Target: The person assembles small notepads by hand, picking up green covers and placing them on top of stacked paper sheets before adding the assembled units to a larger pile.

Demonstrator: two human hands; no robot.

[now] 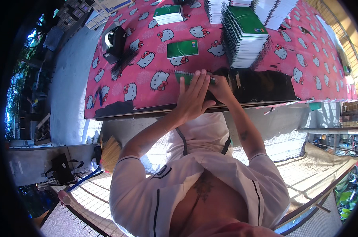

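A small green spiral notebook [179, 77] lies near the front edge of the table, its coil along the far side. My left hand [194, 93] rests flat across it with fingers stretched out, hiding much of the cover. At the notebook's right end, my right hand [221, 88] has its fingers closed on the edge; the fingertips are partly hidden. Just beyond lies a flat green cover or thin notebook [182, 49]. To the right stands a tall stack of green spiral notebooks [248, 39].
A pink patterned cloth covers the table [119, 81], torn to a black patch [262, 85] at front right. A black tape dispenser [113, 43] stands at left, pens [101, 94] near the left corner. Farther back are a green-topped pile [168, 15] and white spiral-bound stacks [215, 11].
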